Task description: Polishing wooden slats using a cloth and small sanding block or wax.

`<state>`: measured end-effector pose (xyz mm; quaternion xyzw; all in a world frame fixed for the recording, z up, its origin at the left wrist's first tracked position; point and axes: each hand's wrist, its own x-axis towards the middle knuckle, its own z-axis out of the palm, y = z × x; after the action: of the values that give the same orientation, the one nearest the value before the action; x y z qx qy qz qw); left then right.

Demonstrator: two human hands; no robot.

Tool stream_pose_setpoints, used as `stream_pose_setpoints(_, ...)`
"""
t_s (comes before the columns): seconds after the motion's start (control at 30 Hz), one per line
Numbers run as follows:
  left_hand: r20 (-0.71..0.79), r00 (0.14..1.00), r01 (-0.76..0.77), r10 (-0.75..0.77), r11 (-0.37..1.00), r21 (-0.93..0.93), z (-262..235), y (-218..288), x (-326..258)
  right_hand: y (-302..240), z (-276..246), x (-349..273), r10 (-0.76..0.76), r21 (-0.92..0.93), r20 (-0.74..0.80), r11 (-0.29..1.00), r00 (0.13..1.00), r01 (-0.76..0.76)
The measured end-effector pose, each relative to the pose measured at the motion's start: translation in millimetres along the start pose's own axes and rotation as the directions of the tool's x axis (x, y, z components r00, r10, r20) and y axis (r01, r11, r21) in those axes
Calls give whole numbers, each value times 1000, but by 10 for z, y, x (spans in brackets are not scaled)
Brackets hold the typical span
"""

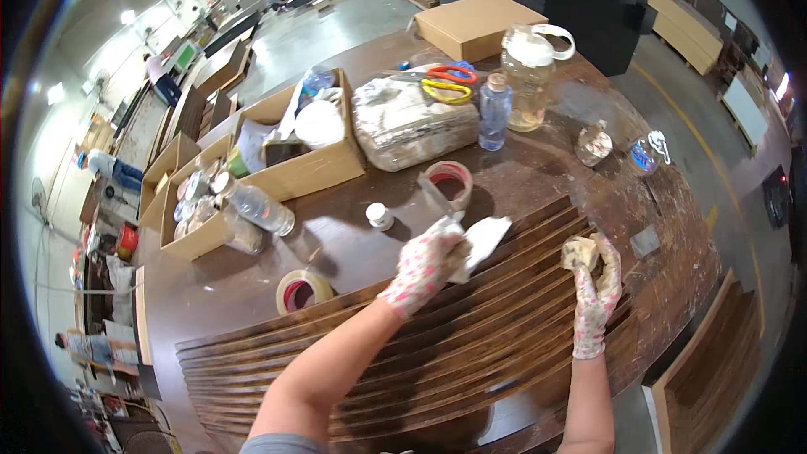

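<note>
A dark brown slatted panel [454, 336] is lying along the near side of a brown table [227, 286], its ribs running from lower left to upper right. The left hand [424, 269], gloved in white with pink spots, is hovering at the panel's far edge, its fingers gripping a crumpled white sheet [483, 240]. The right hand [597, 290], similarly gloved, is grasping a pale block [580, 254] over the panel's right end; whether the block is touching the ribs cannot be told. Just beyond the far edge, one tape roll [324, 286] is lying near the panel; another tape roll [462, 197] and a small white jar [379, 218] are bounding the room ahead of the left hand. Farther back, an open carton [315, 181], a wrapped bundle [412, 126], a blue bottle [494, 118] and a clear jug [528, 88] are forming a row, bare tabletop separating them from the panel. Right of the right hand, a strip of tabletop bearing a gray square [646, 241] is extending to the table's rim.
</note>
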<state>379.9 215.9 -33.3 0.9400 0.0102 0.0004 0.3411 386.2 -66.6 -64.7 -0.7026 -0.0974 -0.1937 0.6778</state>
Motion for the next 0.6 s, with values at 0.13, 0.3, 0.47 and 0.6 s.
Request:
stream_pose_setpoints(0.13,-75,989,130,-128,991,28,-565,-646,-854,-164,87,66,101,34,23,994,995,-102)
stream_pose_setpoints(0.3,-171,984,-33,57,990,141,-1080,-1302,-1518,-494,1053,191,287,306,374,859,882,-410)
stream_pose_setpoints(0.47,-24,835,205,-550,350,-914,-1155,-1594,-1713,-145,1878,371,468,306,519,680,716,-666)
stream_pose_setpoints(0.6,-251,966,-8,66,974,225,-1416,-1726,-1933,165,1926,487,467,303,384,751,797,-586)
